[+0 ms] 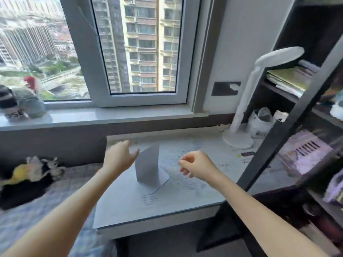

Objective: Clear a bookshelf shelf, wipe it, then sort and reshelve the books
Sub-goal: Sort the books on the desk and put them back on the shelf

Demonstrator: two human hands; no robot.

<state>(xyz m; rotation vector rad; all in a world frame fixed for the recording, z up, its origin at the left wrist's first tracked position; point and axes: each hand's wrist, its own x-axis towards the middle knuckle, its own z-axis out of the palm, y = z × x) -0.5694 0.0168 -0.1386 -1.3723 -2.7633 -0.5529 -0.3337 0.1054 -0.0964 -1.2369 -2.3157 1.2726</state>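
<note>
With the left hand (pixel 118 156) open-fingered by the bookend (pixel 148 164) and the right hand (pixel 199 166) loosely curled, its fingers (pixel 185 161) empty, above the worktop (pixel 185 193), clearing looked unstarted, and the books (pixel 289 78) on the shelf (pixel 280 90) needed reaching.

Bookend (pixel 148 164) standing mid-desk (pixel 185 197). Lamp (pixel 239 138) sitting at desk's back right corner, jar (pixel 259 123) just right of it. Bookshelf (pixel 269 151) rising along right edge. Windowsill (pixel 111 115) running behind desk. Bed (pixel 27 219) lying left.

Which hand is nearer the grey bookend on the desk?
Left. The left hand is just left of the bookend, fingers almost at its upright plate; the right hand hangs apart on its right.
</note>
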